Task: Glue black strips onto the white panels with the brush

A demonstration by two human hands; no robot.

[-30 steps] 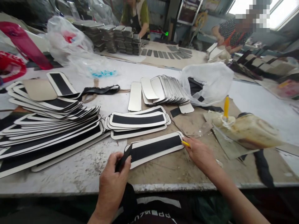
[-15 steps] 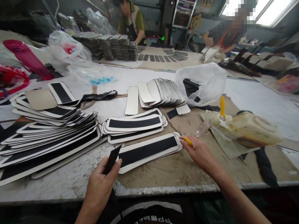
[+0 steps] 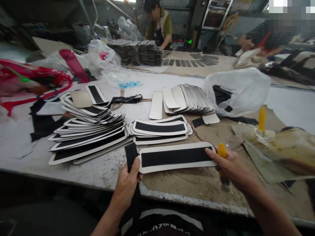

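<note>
Both hands work one white-edged card [image 3: 176, 157] that lies flat near the bench's front edge [image 3: 187, 198]. The left hand [image 3: 128, 185] pinches a black strip [image 3: 131, 154] at the card's left end; the right hand [image 3: 231, 165], closed around a yellow-handled brush [image 3: 222, 151], rests fingertips on its right end. Good practice, I judge: keep the card pinned and lay the strip square to its edge.

Two co-workers [image 3: 158, 24] at the far tables, two yellow-handled brushes [image 3: 222, 151], one clear plastic bag [image 3: 240, 90].
</note>
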